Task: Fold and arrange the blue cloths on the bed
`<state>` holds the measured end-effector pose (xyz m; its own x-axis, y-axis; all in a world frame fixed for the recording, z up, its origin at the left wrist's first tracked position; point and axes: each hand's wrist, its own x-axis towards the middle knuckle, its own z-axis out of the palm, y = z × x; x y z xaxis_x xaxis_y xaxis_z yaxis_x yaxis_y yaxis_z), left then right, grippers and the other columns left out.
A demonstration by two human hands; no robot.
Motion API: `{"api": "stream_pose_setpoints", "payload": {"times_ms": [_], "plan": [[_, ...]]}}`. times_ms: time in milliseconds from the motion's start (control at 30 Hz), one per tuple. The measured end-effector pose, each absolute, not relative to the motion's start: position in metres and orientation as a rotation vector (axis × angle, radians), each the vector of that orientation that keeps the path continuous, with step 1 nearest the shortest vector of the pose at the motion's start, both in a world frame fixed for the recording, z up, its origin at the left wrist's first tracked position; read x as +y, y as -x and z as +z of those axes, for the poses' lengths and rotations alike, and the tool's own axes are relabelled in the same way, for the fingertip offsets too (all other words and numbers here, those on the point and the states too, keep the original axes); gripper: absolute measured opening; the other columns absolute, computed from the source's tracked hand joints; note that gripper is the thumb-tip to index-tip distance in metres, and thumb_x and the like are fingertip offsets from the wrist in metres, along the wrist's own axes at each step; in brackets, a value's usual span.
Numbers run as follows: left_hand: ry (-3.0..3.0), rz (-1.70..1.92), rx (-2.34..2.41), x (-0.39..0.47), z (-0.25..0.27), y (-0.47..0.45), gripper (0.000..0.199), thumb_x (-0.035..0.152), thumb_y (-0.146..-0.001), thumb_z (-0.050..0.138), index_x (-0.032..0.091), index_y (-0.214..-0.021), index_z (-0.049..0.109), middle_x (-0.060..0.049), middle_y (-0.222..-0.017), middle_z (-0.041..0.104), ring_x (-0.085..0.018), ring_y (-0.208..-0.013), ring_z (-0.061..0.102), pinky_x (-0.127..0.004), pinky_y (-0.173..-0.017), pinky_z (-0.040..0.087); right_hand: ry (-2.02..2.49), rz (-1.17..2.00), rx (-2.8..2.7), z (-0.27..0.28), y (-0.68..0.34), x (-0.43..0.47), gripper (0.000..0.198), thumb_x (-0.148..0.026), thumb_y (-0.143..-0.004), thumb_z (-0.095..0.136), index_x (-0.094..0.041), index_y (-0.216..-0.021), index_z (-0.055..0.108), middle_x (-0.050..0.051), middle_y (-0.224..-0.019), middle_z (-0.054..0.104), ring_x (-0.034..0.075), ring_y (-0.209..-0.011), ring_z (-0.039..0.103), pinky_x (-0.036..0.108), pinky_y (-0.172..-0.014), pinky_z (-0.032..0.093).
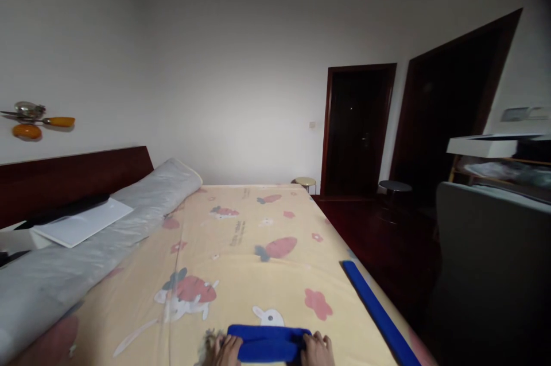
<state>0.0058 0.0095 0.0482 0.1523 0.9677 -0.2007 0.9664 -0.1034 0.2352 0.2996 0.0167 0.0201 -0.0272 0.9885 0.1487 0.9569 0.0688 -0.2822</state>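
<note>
Nearest, at the bottom edge of the view: a folded blue cloth (267, 343) lies on the bed sheet (241, 274), close to the near end of the bed. The left hand (227, 350) rests against the cloth's left end, fingers curled onto it. The right hand (317, 350) presses the cloth's right end, fingers spread over sheet and fabric. Both hands touch the cloth; only the upper parts of the hands show, so I cannot tell whether either one truly grips it.

Sheet: pale yellow, printed with rabbits, red strawberries, pink flowers. A white rabbit print (267, 315) sits just beyond the cloth.

To the right, along the bed's right edge: a long blue strip (379, 314), running diagonally from mid-bed toward the near corner, apart from the cloth.

Left side: a long grey bolster (99, 240) lies along the bed's left side. A flat white board (81, 222) rests beside it, against the dark red headboard (73, 176).

Right of the bed: dark red floor, a grey chair back (491, 263), a white tray-like shelf (495, 145) above it.

Farther: a small round stool (305, 181) beyond the bed's far corner, a dark round stool (395, 186) near it.

Farthest: white wall, two dark doorways (359, 125), and an orange wall ornament (34, 120) high on the left.
</note>
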Motion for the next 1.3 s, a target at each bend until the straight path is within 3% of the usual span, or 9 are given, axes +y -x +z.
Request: {"api": "stream_pose_setpoints", "payload": {"times_ms": [200,333,433,533,633,700,900,1033,1300], "plan": [[-2.095,0.076,2.057,0.025,0.063,-0.02,0.061,0.015,-0.074,0.03,0.022,-0.131,0.05,-0.003,-0.141,0.054,-0.02,-0.135,0.04,-0.046,-0.118,0.016,2.017,0.125,-1.971,0.035,-0.282,0.038,0.052,-0.012,-0.072,0.038,-0.024,-0.116,0.063,0.01,-0.121,0.067,0.03,-0.12,0.055,0.052,-0.105,0.033],[-2.134,0.106,1.818,0.047,0.028,-0.047,0.07,0.016,-0.072,0.035,0.021,-0.142,0.035,-0.001,-0.155,0.035,-0.017,-0.145,0.021,-0.037,-0.121,0.013,1.646,0.288,-2.256,0.001,-0.252,0.055,0.07,-0.016,-0.068,0.047,-0.034,-0.136,0.043,0.0,-0.144,0.046,0.027,-0.133,0.043,0.045,-0.106,0.038],[-2.195,0.138,1.711,0.059,-0.006,-0.063,0.069,0.024,-0.076,0.038,0.026,-0.144,0.026,0.004,-0.157,0.023,-0.02,-0.146,0.016,-0.04,-0.123,0.014,1.494,0.196,-2.324,-0.042,-0.231,0.067,0.065,-0.024,-0.075,0.049,-0.038,-0.137,0.038,-0.001,-0.143,0.044,0.026,-0.128,0.049,0.04,-0.102,0.044],[-2.27,0.145,1.667,0.064,-0.025,-0.057,0.066,0.033,-0.08,0.041,0.032,-0.143,0.022,0.007,-0.155,0.022,-0.022,-0.144,0.022,-0.041,-0.121,0.022,1.373,-0.024,-2.313,-0.074,-0.234,0.075,0.068,-0.031,-0.079,0.05,-0.039,-0.141,0.023,0.0,-0.139,0.049,0.024,-0.121,0.056,0.037,-0.094,0.049],[-2.349,0.138,1.61,0.064,-0.023,-0.031,0.069,0.047,-0.081,0.045,0.034,-0.143,0.019,0.007,-0.154,0.022,-0.024,-0.144,0.023,-0.043,-0.121,0.024,1.263,-0.15,-2.298,-0.083,-0.26,0.074,0.077,-0.042,-0.082,0.05,-0.036,-0.143,0.004,-0.001,-0.138,0.051,0.023,-0.118,0.058,0.035,-0.092,0.051],[-2.386,0.128,1.594,0.061,-0.014,-0.01,0.073,0.051,-0.079,0.048,0.035,-0.143,0.016,0.007,-0.154,0.021,-0.025,-0.144,0.022,-0.045,-0.121,0.023,1.281,-0.152,-2.282,-0.078,-0.282,0.07,0.082,-0.049,-0.081,0.052,-0.034,-0.143,-0.001,0.0,-0.139,0.05,0.025,-0.121,0.056,0.038,-0.094,0.051],[-2.387,0.1,1.652,0.05,0.015,0.012,0.079,0.032,-0.077,0.051,0.04,-0.144,0.011,0.009,-0.156,0.02,-0.023,-0.145,0.022,-0.047,-0.121,0.018,1.557,0.2,-2.238,-0.046,-0.323,0.049,0.07,-0.057,-0.084,0.043,-0.035,-0.143,0.013,0.002,-0.149,0.037,0.031,-0.136,0.038,0.054,-0.106,0.041],[-2.33,0.068,1.633,0.047,0.029,0.007,0.079,0.029,-0.076,0.05,0.038,-0.145,0.013,0.007,-0.158,0.021,-0.022,-0.146,0.02,-0.049,-0.121,0.015,1.695,0.418,-2.171,-0.032,-0.334,0.039,0.065,-0.058,-0.087,0.034,-0.033,-0.144,0.018,0.002,-0.153,0.029,0.028,-0.141,0.027,0.058,-0.11,0.033],[-2.35,-0.063,1.713,0.044,0.038,0.016,0.077,0.01,-0.072,0.037,0.031,-0.145,0.022,0.005,-0.157,0.028,-0.017,-0.145,0.022,-0.043,-0.121,0.015,1.775,0.418,-2.15,-0.002,-0.338,0.035,0.056,-0.041,-0.083,0.043,-0.031,-0.138,0.039,0.006,-0.149,0.039,0.028,-0.14,0.033,0.055,-0.111,0.032]]}}
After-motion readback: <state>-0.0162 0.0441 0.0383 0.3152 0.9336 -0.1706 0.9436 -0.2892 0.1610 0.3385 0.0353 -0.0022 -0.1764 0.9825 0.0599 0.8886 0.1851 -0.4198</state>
